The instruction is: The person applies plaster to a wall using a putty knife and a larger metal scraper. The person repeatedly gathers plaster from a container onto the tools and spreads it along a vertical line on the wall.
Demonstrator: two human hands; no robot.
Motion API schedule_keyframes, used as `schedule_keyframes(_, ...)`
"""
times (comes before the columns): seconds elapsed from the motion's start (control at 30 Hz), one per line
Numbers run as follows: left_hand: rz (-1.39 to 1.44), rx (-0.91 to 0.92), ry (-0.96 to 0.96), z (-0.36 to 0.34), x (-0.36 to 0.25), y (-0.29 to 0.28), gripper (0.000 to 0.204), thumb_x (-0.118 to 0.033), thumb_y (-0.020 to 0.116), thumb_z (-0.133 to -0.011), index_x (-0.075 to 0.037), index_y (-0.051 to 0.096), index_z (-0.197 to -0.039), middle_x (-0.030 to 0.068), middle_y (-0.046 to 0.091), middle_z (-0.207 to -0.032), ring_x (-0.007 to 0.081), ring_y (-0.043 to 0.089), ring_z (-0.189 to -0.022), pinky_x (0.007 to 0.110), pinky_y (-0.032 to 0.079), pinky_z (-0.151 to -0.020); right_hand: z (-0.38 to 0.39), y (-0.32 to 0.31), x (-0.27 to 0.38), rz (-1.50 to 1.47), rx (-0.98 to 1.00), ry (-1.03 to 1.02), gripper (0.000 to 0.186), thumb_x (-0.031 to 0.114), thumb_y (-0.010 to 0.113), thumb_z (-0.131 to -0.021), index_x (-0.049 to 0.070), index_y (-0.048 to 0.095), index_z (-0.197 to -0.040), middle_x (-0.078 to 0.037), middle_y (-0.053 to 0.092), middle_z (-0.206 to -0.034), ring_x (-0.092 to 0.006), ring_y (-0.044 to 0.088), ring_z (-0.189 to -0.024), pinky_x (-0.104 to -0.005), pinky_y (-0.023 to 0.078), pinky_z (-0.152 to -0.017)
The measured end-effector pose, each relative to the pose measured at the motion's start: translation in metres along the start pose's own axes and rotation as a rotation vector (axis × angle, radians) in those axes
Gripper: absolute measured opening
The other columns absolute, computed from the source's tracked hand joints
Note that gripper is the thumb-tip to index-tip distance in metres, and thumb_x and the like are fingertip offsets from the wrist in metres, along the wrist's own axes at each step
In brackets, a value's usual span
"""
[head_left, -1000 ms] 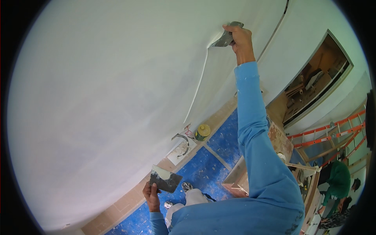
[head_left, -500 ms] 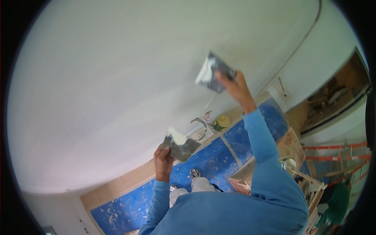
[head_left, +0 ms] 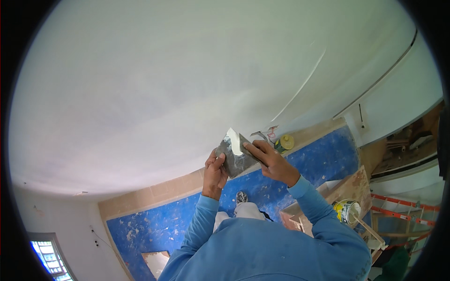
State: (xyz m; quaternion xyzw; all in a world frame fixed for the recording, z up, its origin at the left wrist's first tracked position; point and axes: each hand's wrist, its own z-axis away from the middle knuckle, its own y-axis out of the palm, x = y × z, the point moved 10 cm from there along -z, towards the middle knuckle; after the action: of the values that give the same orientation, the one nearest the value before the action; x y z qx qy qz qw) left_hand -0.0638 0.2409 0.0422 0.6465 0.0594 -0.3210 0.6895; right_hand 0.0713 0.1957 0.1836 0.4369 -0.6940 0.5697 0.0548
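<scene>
Paste [head_left: 234, 141], white, lies on the far corner of a broad dark scraper [head_left: 233, 164] in front of the body. The left hand [head_left: 214, 172] pinches this scraper along its left side, thumb on the face. The right hand [head_left: 275, 164] grips a 2nd dark blade [head_left: 242, 139], its fingers laid along it, right beside the paste; whether the 2 tools touch, I cannot tell.

On the wall [head_left: 154, 93], to the right of the hands, runs 1 thin white line [head_left: 301, 88]. It looks filled for most of its length, though faint toward its far end, so I judge that stretch largely covered but not yet blended in. Farther right, a long dark groove [head_left: 376, 84] appears unfilled, as does a short dark slot [head_left: 361, 115]. Loose reddish wires [head_left: 272, 132] stick out by the tin [head_left: 285, 142] with a yellow lid. Some paste remains on the scraper.

The right fingers hide much of their blade, and its thickness of paste cannot be read. The paint bucket's [head_left: 346, 211] contents are unclear. At the right, the orange ladder [head_left: 407, 209] is partly blocked, and a dim green shape [head_left: 396, 265], perhaps a person's clothing, is cut off.
</scene>
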Motion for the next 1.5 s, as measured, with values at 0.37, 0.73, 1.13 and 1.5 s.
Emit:
schedule_keyframes(0.37,0.051,0.144,-0.18,0.004,-0.008,0.009,0.028,-0.012,0.057,-0.098,0.002,0.057,-0.122,0.0097,0.068,-0.105,0.0152,0.067,-0.091,0.026,0.057,-0.081,0.056,0.064,-0.172,-0.728,-0.139,0.666,0.043,0.001,0.061,-0.085,-0.003,0.057,-0.127,-0.014,0.066,-0.112,-0.0242,0.067,-0.095,-0.0378,0.052,-0.088)
schedule_keyframes(0.73,-0.438,-0.228,-0.001,0.004,-0.01,-0.033,0.037,-0.018,0.059,-0.097,0.001,0.053,-0.128,0.0109,0.066,-0.112,0.0211,0.068,-0.094,0.034,0.057,-0.084,0.074,0.09,-0.156,-2.232,-0.586,0.477,0.039,0.002,0.066,-0.085,-0.004,0.059,-0.122,-0.016,0.069,-0.108,-0.0266,0.07,-0.094,-0.0412,0.058,-0.088)
schedule_keyframes(1.13,-0.667,-0.008,0.316,-0.043,0.003,0.07,0.035,-0.02,0.057,-0.101,-0.002,0.051,-0.13,0.0145,0.066,-0.114,0.0251,0.071,-0.096,0.041,0.061,-0.082,0.138,0.043,-0.196,-1.775,-0.994,0.724,0.024,-0.002,0.064,-0.086,-0.007,0.061,-0.109,-0.013,0.068,-0.1,-0.0218,0.07,-0.088,-0.0334,0.06,-0.078)
schedule_keyframes(1.5,-1.906,0.508,0.667,-0.015,0.04,0.146,0.045,0.011,0.054,-0.081,-0.002,0.064,-0.122,0.0201,0.071,-0.106,0.033,0.072,-0.092,0.037,0.06,-0.073,0.101,0.044,-0.182,-2.0,-0.798,0.547,0.043,-0.011,0.063,-0.084,-0.002,0.053,-0.126,-0.012,0.063,-0.115,-0.0229,0.065,-0.107,-0.0374,0.056,-0.094)
